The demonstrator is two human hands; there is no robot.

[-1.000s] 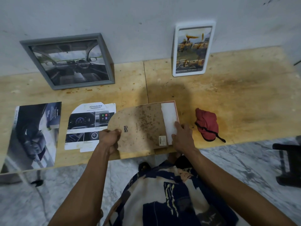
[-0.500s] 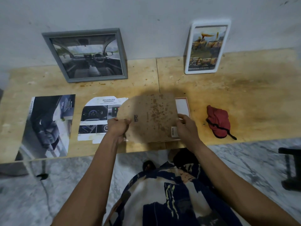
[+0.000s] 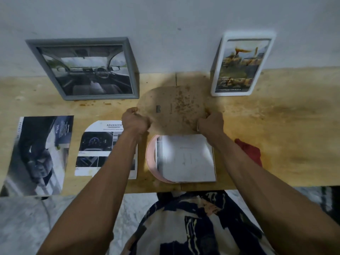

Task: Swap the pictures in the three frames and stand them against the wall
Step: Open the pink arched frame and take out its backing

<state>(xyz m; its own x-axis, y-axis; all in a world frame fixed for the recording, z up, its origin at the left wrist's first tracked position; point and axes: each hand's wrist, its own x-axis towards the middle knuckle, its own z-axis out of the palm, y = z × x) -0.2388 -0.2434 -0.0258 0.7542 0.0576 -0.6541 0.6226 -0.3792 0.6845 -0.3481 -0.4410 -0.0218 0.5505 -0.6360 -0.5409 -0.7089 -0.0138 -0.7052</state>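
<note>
Brown backing board [image 3: 171, 109] in both hands' grip [image 3: 135, 122] [image 3: 210, 124], above pink frame [image 3: 151, 159], between two leaning frames [image 3: 82, 69] [image 3: 241, 64].

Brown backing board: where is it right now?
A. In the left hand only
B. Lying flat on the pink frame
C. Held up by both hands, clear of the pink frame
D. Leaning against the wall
C: the left hand and right hand grip opposite edges of the brown backing board, lifted beyond the pink frame, which lies on the table with a white sheet showing.
</note>
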